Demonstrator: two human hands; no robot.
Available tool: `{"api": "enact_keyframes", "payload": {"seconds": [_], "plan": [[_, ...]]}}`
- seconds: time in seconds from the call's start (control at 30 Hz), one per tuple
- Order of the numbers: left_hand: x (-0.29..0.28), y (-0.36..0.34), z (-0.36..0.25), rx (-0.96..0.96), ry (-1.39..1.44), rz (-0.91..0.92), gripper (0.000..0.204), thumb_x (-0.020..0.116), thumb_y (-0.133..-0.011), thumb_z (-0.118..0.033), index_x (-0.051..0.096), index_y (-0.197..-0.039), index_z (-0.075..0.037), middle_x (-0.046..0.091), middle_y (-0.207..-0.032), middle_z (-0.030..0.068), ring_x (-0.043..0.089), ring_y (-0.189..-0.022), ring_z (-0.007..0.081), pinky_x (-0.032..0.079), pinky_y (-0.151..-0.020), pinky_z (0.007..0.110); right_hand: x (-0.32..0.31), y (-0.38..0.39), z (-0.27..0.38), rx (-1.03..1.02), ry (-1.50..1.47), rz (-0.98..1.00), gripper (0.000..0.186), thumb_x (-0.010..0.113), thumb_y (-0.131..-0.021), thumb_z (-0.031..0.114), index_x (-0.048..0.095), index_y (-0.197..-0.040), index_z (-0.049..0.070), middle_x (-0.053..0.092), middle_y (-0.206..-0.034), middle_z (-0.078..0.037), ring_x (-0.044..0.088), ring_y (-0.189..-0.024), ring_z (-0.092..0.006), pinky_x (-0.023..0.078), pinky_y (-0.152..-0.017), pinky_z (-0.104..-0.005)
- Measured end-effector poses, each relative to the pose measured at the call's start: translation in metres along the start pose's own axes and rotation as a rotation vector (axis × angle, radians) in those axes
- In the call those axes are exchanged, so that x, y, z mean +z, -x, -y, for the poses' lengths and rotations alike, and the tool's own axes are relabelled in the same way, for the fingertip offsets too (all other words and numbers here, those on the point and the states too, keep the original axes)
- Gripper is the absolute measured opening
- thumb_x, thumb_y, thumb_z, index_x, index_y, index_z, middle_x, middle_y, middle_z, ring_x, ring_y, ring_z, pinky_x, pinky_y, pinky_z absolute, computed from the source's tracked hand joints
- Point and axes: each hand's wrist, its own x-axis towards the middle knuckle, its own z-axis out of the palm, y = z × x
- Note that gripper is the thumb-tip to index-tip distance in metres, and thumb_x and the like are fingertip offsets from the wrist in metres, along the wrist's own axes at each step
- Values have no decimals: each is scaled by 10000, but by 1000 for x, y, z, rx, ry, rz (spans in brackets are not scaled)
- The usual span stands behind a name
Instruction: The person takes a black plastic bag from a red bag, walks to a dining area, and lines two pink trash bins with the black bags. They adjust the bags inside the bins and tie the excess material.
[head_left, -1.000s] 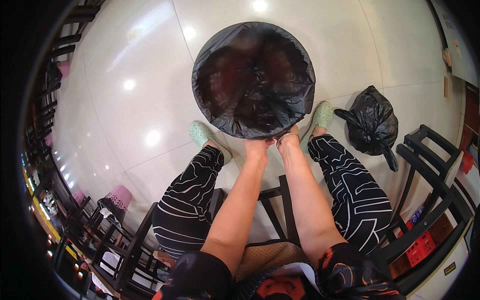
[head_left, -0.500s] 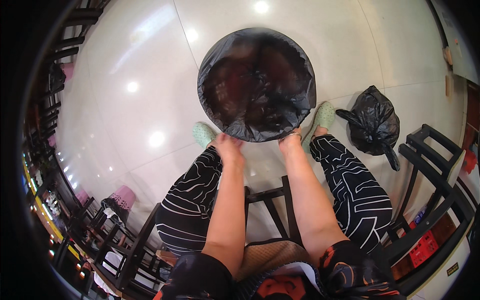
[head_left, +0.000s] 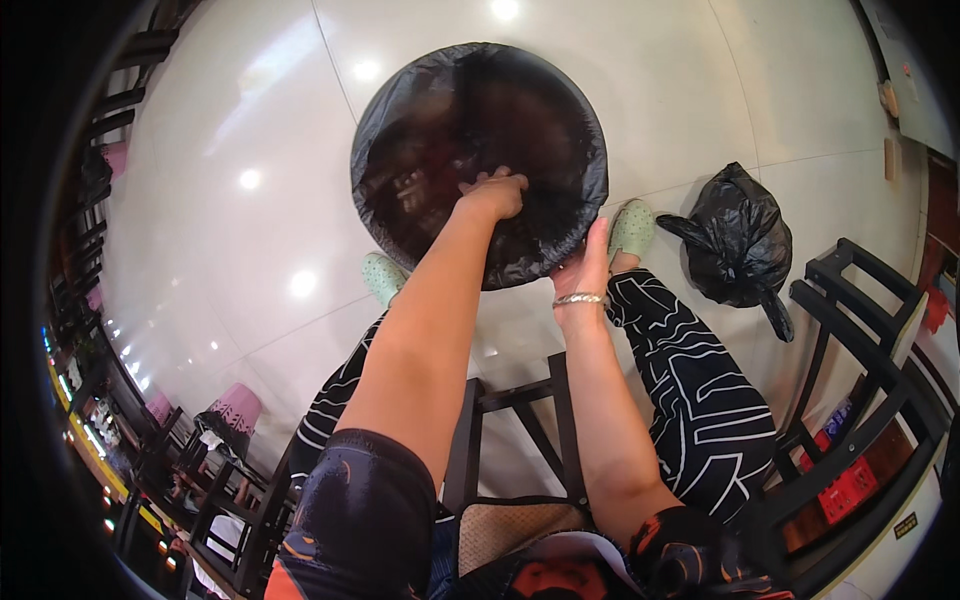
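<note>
A round bin lined with a black plastic bag is between my feet, its mouth facing me. The black liner covers the rim and the dark inside, where details are hard to make out. Reaching into the mouth, my left hand has its back turned up and its fingers apart, partly hidden against the liner. My right hand, with a bracelet at the wrist, grips the bin's near right edge. Its thumb points up along the side while the other fingers are mostly hidden.
A knotted black garbage bag lies on the tiled floor at the right. Dark wooden chairs stand at the right, with a red crate behind. Pink baskets and more chairs line the left.
My left hand has gone from the bin's near rim into its mouth. The bin has shifted slightly left, and my right hand has turned with its thumb up at the edge.
</note>
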Motion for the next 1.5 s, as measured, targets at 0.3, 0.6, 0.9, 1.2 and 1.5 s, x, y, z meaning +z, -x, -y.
{"api": "enact_keyframes", "payload": {"seconds": [0.3,0.6,0.9,1.2,1.5], "plan": [[-31,-31,23,146,259,-319,295,517,-751,-200,576,-1009,-70,565,-1041,172,520,-1015,321,401,-864,386,15,2,6,-273,903,-150,475,623,-729,273,456,-1106,37,608,-929,-191,581,-877,-340,441,-786,-373],[-67,127,-48,517,406,-1205,214,458,-825,8,533,-1024,-13,547,-991,83,528,-904,183,418,-790,274,17,-49,75,-79,818,-240,347,554,-668,200,576,-854,-91,592,-851,-278,589,-808,-385,454,-718,-393],[-26,194,-60,461,547,-837,226,433,-833,2,520,-1042,-5,551,-1030,93,519,-971,181,418,-826,293,-118,-104,280,-328,-127,-402,337,574,-717,110,480,-1033,41,504,-1066,-149,493,-982,-326,395,-832,-563],[-12,229,-33,273,667,-728,237,438,-823,2,518,-1046,2,557,-998,103,545,-926,186,436,-791,291,-296,-16,303,-594,-201,-1329,340,575,-647,117,547,-924,-77,612,-858,-149,592,-673,-277,492,-612,-391],[-1,211,-33,238,720,-642,253,433,-825,-1,517,-1064,-6,548,-1005,100,530,-938,180,433,-792,285,-324,-44,225,-177,-786,-578,297,423,-768,63,467,-1018,-92,553,-992,-242,587,-824,-391,555,-648,-484]]}}
